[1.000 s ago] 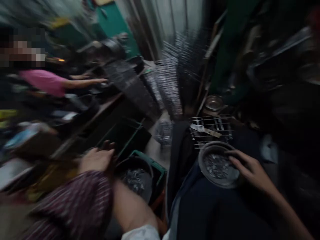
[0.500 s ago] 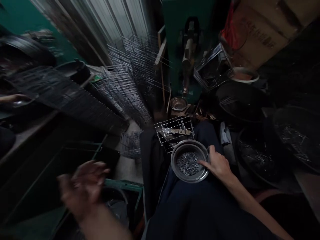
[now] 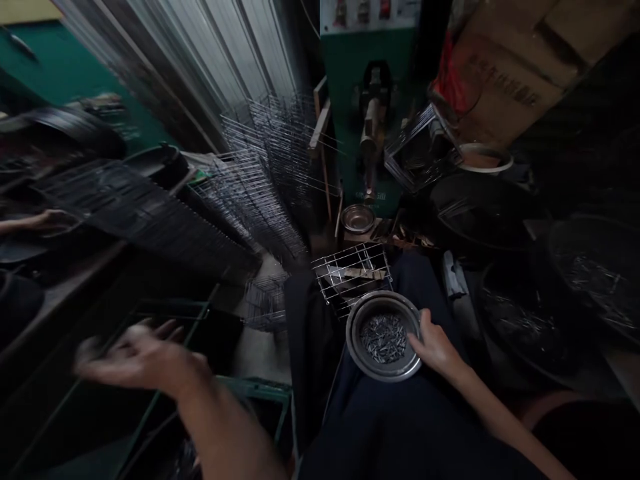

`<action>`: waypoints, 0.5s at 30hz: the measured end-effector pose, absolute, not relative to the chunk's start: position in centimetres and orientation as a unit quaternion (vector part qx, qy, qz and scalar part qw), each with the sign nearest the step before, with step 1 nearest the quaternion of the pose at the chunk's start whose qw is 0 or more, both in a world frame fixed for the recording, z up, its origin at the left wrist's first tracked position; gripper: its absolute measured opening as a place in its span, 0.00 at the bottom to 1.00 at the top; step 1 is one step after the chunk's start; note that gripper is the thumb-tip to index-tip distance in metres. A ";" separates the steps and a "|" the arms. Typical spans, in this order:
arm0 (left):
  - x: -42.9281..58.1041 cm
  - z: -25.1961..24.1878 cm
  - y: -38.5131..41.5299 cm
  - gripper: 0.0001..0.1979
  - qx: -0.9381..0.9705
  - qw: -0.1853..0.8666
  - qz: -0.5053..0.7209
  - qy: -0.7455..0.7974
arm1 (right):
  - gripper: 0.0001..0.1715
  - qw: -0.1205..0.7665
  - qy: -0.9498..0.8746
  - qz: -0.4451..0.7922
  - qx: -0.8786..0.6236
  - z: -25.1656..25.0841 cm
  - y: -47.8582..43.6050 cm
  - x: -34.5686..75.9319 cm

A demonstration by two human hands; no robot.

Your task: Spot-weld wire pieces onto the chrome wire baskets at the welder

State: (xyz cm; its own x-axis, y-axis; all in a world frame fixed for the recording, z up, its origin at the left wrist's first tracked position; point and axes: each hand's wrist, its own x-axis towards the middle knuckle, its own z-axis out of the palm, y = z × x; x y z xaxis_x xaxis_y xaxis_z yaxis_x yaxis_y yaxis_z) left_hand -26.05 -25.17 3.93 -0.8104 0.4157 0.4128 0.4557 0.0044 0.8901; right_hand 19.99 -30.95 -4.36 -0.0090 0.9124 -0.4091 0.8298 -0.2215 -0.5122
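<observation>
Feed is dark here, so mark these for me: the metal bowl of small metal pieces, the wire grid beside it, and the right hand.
metal bowl (image 3: 358, 347): head view, left rim.
wire grid (image 3: 350, 267): head view, middle wires.
right hand (image 3: 436, 347): head view, back of the hand.

A green machine (image 3: 373, 107) stands at the back, a small steel bowl (image 3: 357, 218) at its foot. Stacks of wire grids (image 3: 270, 167) lean against the corrugated wall (image 3: 200, 53) to the left. A cardboard box (image 3: 515, 60) sits at upper right above a white-rimmed bowl (image 3: 484, 159). Dark basins (image 3: 590, 267) of small metal parts fill the right side. A green crate (image 3: 170, 320) lies at lower left. Another person's hand (image 3: 47, 220) rests at the far left edge on a bench (image 3: 55, 293).
</observation>
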 end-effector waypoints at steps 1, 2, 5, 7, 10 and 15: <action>-24.9 3.2 -24.9 0.26 -0.292 -0.022 -0.647 -0.704 | 0.14 0.065 -0.616 0.351 -0.702 -4.3 -30.9 19.9; -23.3 2.3 -24.5 0.26 -0.315 -0.098 -0.634 -0.700 | 0.12 0.070 -0.611 0.359 -0.702 -4.2 -30.9 19.8; -17.6 -0.7 -22.6 0.26 -0.443 -0.209 -0.543 -0.682 | 0.11 0.100 -0.600 0.389 -0.692 -4.2 -30.7 19.9; -15.0 -2.2 -21.5 0.25 -0.500 -0.238 -0.508 -0.660 | 0.12 0.115 -0.591 0.398 -0.692 -4.3 -30.6 20.2; -13.6 -3.7 -20.5 0.26 -0.524 -0.261 -0.490 -0.646 | 0.17 0.105 -0.584 0.392 -0.703 -4.8 -30.1 20.6; -13.7 -4.6 -20.7 0.23 -0.520 -0.234 -0.490 -0.659 | 0.12 0.132 -0.586 0.411 -0.686 -5.8 -29.7 21.0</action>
